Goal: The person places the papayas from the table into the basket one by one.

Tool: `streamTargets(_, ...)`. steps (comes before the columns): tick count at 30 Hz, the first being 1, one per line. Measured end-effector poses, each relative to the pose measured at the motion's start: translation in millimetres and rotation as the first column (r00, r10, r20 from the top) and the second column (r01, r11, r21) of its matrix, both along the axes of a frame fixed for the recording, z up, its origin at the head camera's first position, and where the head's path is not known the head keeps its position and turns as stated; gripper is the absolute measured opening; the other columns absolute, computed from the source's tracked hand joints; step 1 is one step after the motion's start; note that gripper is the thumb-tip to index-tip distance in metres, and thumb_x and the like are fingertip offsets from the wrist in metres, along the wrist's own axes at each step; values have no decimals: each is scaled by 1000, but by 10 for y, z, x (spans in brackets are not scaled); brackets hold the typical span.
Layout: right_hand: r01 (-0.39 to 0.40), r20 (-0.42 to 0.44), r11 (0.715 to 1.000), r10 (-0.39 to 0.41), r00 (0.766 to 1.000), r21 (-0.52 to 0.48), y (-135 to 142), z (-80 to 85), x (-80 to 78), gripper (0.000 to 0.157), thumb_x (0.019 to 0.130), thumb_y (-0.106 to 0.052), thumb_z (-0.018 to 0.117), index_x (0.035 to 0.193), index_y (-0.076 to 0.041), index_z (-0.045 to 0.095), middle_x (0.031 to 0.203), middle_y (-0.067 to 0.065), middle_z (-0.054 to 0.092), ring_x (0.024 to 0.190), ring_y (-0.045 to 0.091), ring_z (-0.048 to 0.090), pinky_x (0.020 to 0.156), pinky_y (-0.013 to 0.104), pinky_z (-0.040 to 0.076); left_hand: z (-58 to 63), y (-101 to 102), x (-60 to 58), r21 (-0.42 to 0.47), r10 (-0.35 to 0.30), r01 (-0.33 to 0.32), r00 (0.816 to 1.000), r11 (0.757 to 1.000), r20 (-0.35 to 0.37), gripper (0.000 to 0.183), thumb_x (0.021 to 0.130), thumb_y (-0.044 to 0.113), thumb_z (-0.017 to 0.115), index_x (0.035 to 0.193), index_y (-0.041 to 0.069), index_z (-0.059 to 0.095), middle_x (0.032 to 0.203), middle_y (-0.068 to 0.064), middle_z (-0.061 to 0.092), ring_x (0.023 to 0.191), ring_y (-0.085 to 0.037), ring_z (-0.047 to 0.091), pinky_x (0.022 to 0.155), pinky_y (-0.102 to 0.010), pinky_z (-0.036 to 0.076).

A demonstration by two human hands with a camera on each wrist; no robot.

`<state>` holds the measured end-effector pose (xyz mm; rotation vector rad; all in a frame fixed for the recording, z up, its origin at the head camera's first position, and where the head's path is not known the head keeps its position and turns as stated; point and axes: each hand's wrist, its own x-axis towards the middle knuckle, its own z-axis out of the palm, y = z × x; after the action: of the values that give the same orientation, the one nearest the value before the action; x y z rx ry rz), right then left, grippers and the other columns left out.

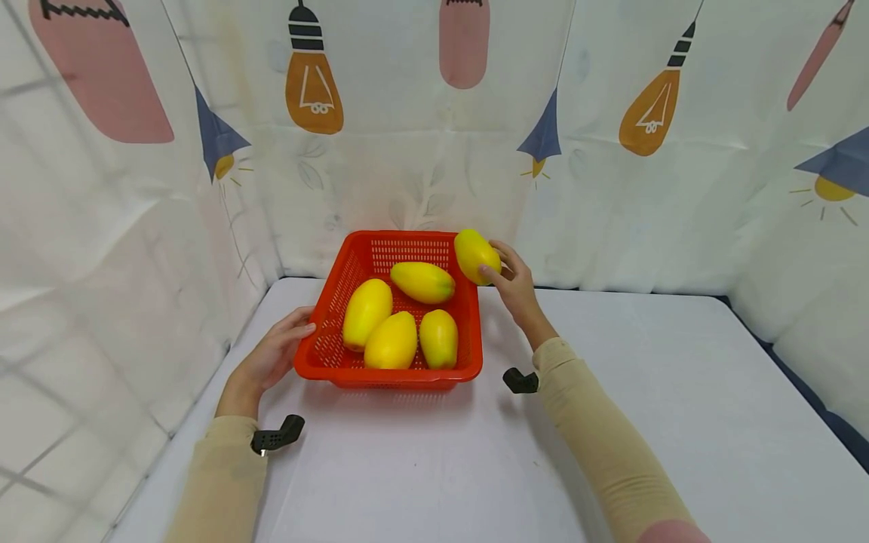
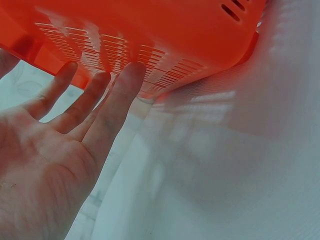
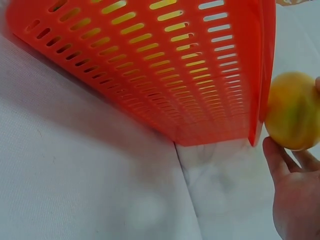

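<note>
A red plastic basket [image 1: 400,381] with slotted walls stands on the table, holding several oblong yellow fruits [image 1: 367,315], some green at the tip; they look like mangoes or papayas. At its left side my left hand [image 1: 277,348] holds the rim, the thumb on it and the fingers [image 2: 120,95] against the outer wall. My right hand [image 1: 516,283] grips another yellow fruit [image 1: 473,255] above the basket's far right corner. In the right wrist view this fruit [image 3: 294,110] is beside the rim, and part of the hand is cut off.
The white-covered table [image 1: 652,377] extends to the right and in front of the basket. A white printed curtain [image 1: 407,166] hangs close behind it, and another curtain side [image 1: 81,302] borders the left. Black wrist cameras [image 1: 278,435] are strapped at both wrists.
</note>
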<state>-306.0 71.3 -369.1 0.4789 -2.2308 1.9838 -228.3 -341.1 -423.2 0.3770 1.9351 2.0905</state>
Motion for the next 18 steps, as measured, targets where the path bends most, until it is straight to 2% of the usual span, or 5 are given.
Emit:
streamTargets(6, -18, 6, 1000, 18, 1000, 19, -5, 9, 16, 52, 97, -21, 57, 145, -11, 41, 146, 15, 43, 122, 36, 53, 104, 46, 46, 6, 1, 0, -8, 4, -4, 1000, 1000, 6, 34, 104, 19, 36, 137, 11, 38, 119, 3, 54, 101, -9, 62, 85, -27, 55)
streamTargets(13, -75, 13, 997, 75, 997, 31, -9, 33, 22, 49, 99, -20, 55, 145, -10, 43, 146, 14, 44, 121, 35, 53, 95, 31, 50, 8, -2, 0, -24, 15, -14, 1000, 1000, 15, 36, 104, 21, 37, 139, 12, 37, 122, 3, 54, 103, -9, 62, 86, -27, 54)
streamTargets(15, -91, 17, 995, 91, 996, 41, -10, 43, 20, 49, 98, -19, 55, 145, -10, 42, 146, 14, 43, 122, 35, 53, 95, 32, 50, 7, -3, 1, -26, 16, -16, 1000, 1000, 15, 37, 104, 21, 38, 139, 12, 36, 122, 3, 53, 103, -9, 62, 86, -27, 55)
streamTargets(18, -106, 24, 993, 105, 994, 55, -11, 40, -3, 51, 97, -17, 57, 145, -10, 41, 146, 15, 43, 122, 36, 53, 101, 39, 49, 4, -4, 0, -20, 14, -13, 1000, 1000, 13, 36, 104, 21, 37, 139, 11, 36, 121, 3, 54, 103, -9, 62, 86, -27, 55)
